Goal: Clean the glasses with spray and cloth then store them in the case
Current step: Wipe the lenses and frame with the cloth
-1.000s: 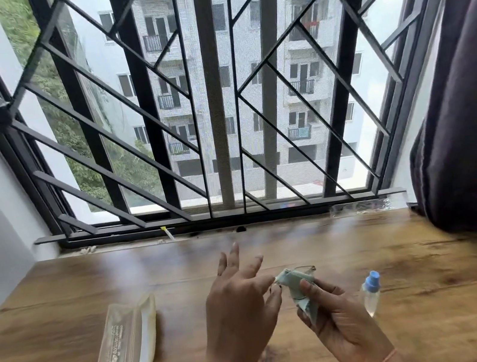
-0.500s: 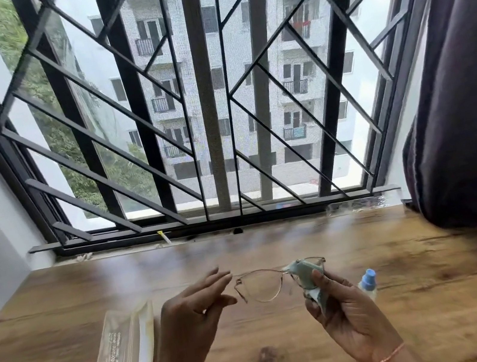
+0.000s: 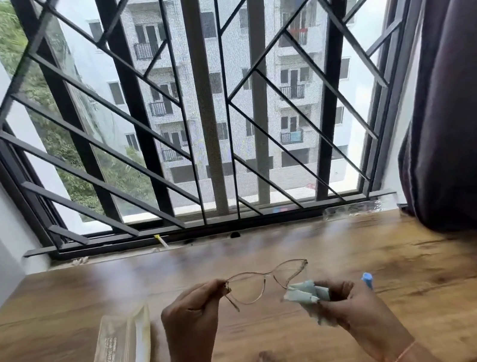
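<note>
Wiping stage | left hand (image 3: pixel 191 315) pinches the glasses (image 3: pixel 266 280) at one hinge above the table (image 3: pixel 441 305) | right hand (image 3: pixel 351 304) fingers clamp the cloth (image 3: pixel 305 293), apparently touching the far lens (blurred) | spray bottle (image 3: pixel 367 280) behind | case (image 3: pixel 122 353) lies open; storing remains.

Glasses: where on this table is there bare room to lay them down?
Bare wood lies between the open case and the window sill, and right of the spray bottle toward the curtain. Around both hands it's crowded.
</note>
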`<action>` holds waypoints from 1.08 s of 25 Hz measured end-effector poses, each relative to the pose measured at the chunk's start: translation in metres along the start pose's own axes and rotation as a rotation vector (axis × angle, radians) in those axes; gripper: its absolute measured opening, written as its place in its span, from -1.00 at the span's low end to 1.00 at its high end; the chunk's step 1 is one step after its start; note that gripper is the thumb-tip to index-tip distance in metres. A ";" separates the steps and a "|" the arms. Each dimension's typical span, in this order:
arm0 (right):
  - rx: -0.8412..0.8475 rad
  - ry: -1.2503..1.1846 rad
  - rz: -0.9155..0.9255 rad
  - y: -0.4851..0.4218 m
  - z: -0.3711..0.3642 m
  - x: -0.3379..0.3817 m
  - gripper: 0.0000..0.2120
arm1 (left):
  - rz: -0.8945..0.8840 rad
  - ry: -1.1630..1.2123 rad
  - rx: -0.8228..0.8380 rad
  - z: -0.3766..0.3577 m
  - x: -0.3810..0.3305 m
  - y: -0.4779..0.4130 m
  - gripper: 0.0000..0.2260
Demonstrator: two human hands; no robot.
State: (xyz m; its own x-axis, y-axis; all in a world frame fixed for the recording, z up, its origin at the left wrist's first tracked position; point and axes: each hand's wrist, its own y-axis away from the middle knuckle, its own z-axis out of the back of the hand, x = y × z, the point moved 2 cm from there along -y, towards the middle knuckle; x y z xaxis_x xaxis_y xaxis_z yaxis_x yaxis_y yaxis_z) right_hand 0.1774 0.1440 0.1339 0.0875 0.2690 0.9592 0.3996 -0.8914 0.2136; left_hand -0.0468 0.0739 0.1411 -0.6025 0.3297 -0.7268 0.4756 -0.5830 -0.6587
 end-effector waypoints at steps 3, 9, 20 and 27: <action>-0.224 0.534 0.069 -0.008 0.014 0.000 -0.67 | -0.011 -0.004 -0.023 0.002 0.005 0.000 -0.80; -0.301 0.595 0.125 -0.016 0.020 -0.006 -0.73 | -0.016 0.001 -0.029 0.003 0.004 0.002 -0.86; -0.145 -0.725 0.152 -0.006 0.045 0.041 -0.72 | 0.016 -0.053 -0.038 0.008 0.012 0.004 -0.79; -0.162 -0.839 0.022 -0.010 0.014 0.013 -0.28 | 0.054 -0.067 -0.053 0.009 0.017 0.006 -0.77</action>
State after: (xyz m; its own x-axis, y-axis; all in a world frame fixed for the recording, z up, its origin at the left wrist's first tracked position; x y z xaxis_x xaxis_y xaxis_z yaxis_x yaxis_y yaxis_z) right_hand 0.1873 0.1612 0.1415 0.7661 0.3750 0.5219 0.2603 -0.9236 0.2815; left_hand -0.0604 0.0692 0.1263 -0.6161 0.2473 -0.7478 0.5407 -0.5576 -0.6299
